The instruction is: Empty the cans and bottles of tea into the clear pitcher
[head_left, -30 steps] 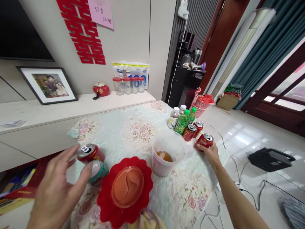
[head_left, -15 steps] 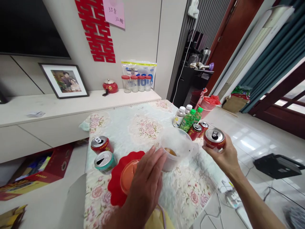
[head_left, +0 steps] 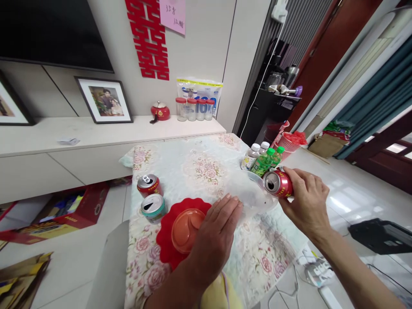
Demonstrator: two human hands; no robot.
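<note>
Tipped red can (head_left: 278,183) clamped in right hand (head_left: 305,204), left hand (head_left: 215,234) spread against plastic cup (head_left: 252,197)

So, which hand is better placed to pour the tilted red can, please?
Probably the right: the right hand grips the red can, tipped over the clear tub, while the left hand rests against its side.

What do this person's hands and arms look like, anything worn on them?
Both the left hand and the right hand are bare: no gloves, rings or watch show. The forearms are bare too, with no sleeves in view. Yellow fabric with a lilac edge lies by the left forearm; whether it is clothing is unclear.
</note>
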